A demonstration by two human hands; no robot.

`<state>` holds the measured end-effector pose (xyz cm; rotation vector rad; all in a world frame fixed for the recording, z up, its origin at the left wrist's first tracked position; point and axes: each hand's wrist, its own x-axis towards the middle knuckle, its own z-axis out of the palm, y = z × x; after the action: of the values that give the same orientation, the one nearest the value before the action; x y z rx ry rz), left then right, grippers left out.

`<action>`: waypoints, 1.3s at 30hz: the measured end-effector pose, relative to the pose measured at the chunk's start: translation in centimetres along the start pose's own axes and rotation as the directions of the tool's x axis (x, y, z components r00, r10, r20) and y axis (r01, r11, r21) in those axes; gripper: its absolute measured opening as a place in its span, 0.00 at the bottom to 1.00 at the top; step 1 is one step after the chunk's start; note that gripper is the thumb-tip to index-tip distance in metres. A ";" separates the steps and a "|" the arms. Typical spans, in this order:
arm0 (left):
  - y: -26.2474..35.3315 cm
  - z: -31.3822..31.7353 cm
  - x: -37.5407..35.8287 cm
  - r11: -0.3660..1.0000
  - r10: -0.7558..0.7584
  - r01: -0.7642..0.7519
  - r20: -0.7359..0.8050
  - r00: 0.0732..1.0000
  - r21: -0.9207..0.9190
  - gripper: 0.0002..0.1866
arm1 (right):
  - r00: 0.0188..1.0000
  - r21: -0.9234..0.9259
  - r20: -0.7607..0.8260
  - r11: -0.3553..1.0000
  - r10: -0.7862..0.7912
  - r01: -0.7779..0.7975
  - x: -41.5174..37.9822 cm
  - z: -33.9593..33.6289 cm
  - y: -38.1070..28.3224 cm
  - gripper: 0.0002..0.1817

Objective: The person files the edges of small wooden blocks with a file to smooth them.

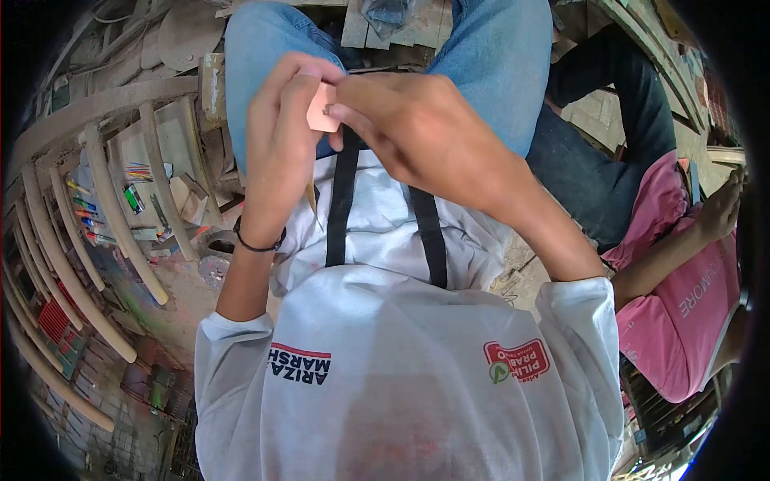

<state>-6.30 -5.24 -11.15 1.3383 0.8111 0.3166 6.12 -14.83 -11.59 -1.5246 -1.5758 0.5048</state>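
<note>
A small pale pink piece with flat, angular sides is held up above my lap, between my knees. My left hand grips it from the left, fingers curled round its back and thumb along the near side. From the right, my right hand comes in with thumb and forefinger pinched together at the piece's face. A small dark spot shows by that thumb tip; I cannot tell what the pinch holds. Below the hands, two black straps lie over white cloth on my lap.
Curved wooden slats stand at the left, with pens and markers behind them. A co-worker in a pink shirt sits close on my right. A clear plastic bag lies on boards beyond my knees.
</note>
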 end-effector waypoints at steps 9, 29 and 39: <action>0.2 -0.3 -0.3 0.987 -0.158 0.158 0.037 0.987 0.003 0.13 | 0.994 -0.117 0.109 0.993 -0.010 0.022 -0.5 0.0 0.6 0.07; -0.3 -1.4 -1.6 0.976 -0.185 0.197 0.125 0.975 -0.090 0.10 | 0.971 -0.101 0.205 0.984 -0.123 0.146 -0.3 0.0 0.4 0.08; -2.8 -1.1 -1.6 0.923 0.342 -0.339 0.017 0.939 0.181 0.06 | 0.969 0.416 0.037 0.878 0.243 -0.236 -1.4 1.8 0.0 0.12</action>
<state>-8.81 -6.15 -13.21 1.6542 0.6267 0.5373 4.55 -15.72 -13.01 -1.3862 -1.1708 0.9065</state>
